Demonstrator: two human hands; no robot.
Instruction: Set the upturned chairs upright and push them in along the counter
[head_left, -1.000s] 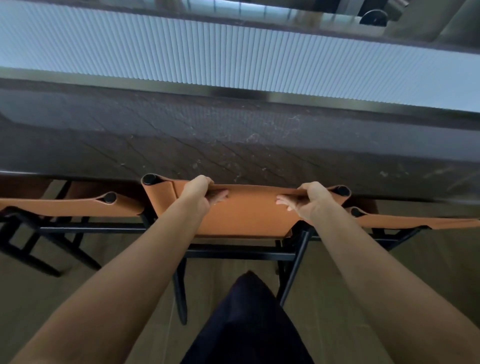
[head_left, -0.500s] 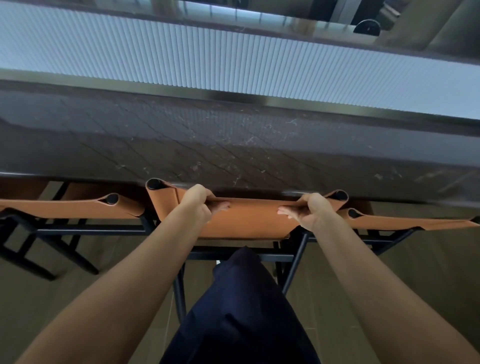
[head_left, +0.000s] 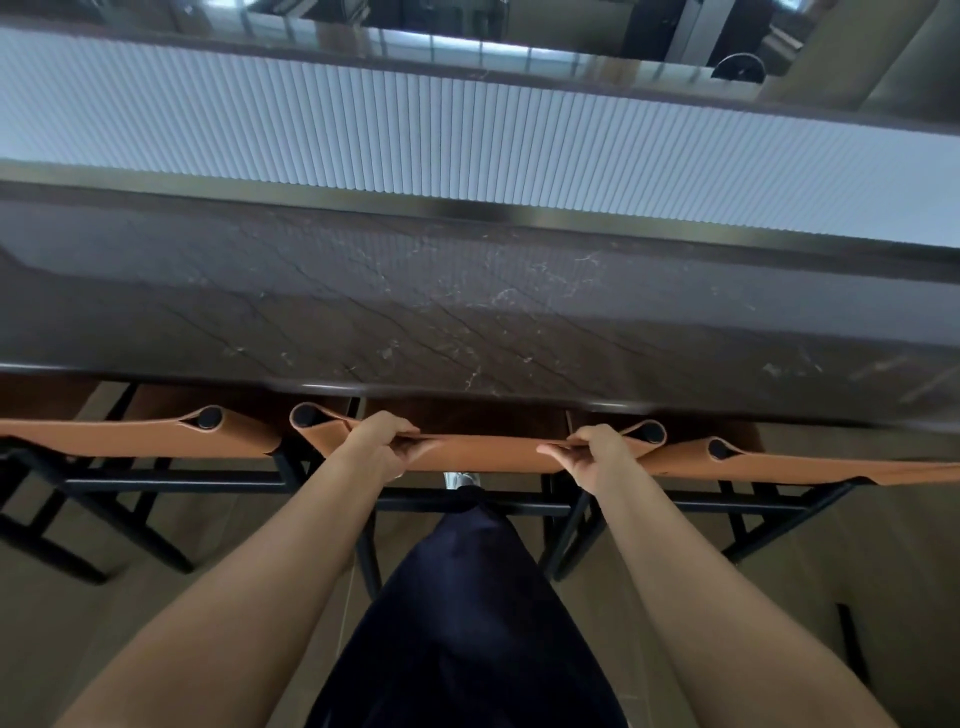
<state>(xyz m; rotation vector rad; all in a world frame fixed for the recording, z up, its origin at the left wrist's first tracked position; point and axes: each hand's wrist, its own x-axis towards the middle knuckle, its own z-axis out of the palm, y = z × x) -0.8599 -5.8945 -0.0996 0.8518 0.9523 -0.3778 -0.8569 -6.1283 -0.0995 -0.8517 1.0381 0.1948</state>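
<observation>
Dark veined stone fills the middle of your view: the counter (head_left: 467, 312) runs from side to side, with a white ribbed panel (head_left: 467, 130) behind it. Below its near edge, three chairs stand upright in a row on the wooden floor (head_left: 883, 571), their seats under the overhang. Your left hand (head_left: 379, 441) and your right hand (head_left: 597, 452) each grip the top edge of the middle chair (head_left: 483, 452), fingers curled over its tan leather backrest, one hand near each end. The left chair (head_left: 130, 441) stands just beside it. The right chair (head_left: 805, 462) crowds its other end, though you cannot tell whether they touch. Your leg (head_left: 467, 623), in dark cloth, reaches toward the middle chair's black crossbar (head_left: 519, 506).
</observation>
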